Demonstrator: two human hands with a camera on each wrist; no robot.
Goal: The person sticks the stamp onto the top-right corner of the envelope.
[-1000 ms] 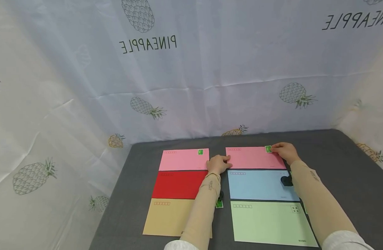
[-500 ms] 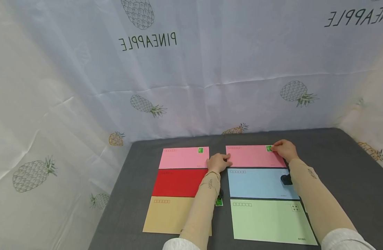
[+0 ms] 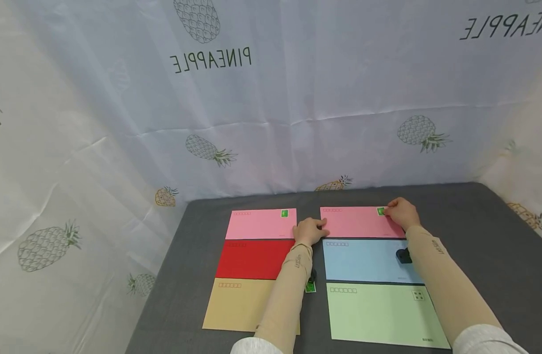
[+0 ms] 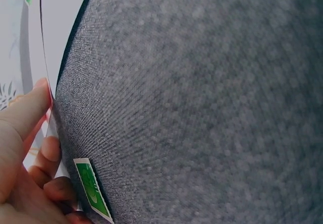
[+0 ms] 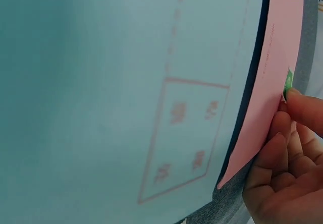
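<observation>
My right hand (image 3: 402, 214) pinches a small green stamp (image 3: 380, 211) at the top right corner of the right-hand pink envelope (image 3: 357, 222). In the right wrist view, thumb and finger grip that stamp's edge, the other fingers curled beneath. At the same envelope's left edge, my left hand (image 3: 309, 231) rests with thumb and index finger spread, touching the edge. Seen from the left wrist, its other fingers are bent, and a loose green stamp (image 4: 93, 188) lies beside them on the grey cloth. The left-hand pink envelope (image 3: 257, 224) bears a stamp (image 3: 285, 213).
Below lie blue (image 3: 361, 263) and green (image 3: 383, 317) envelopes on the right, red (image 3: 251, 260) and tan (image 3: 235, 307) on the left. Another stamp (image 3: 311, 286) shows beside my left forearm. The grey tabletop (image 3: 169, 295) meets a pineapple-print curtain (image 3: 271, 157) behind.
My right wrist has swung slightly left while its fingertips stay at the stamp. The stamp sits marginally nearer the envelope's right end. My left hand has stayed in place.
</observation>
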